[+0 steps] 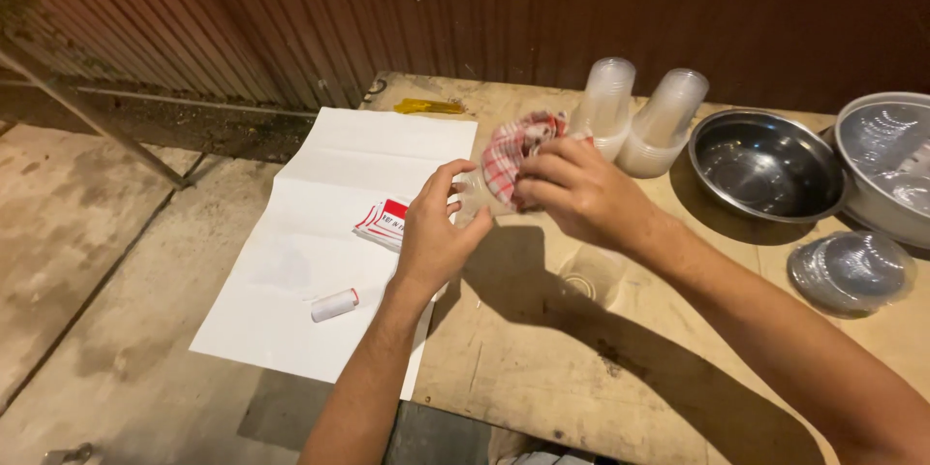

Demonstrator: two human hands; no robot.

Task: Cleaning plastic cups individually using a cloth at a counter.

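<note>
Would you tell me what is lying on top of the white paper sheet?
On the white paper sheet lie a small white roll and red-and-white stickers, partly hidden by the left hand.

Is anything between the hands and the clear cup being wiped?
Nothing visible. The left hand grips the clear cup directly, and the right hand presses a red checked cloth against it.

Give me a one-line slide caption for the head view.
Left hand holds a clear plastic cup while right hand wipes it with a red checked cloth over a wooden table.
</note>
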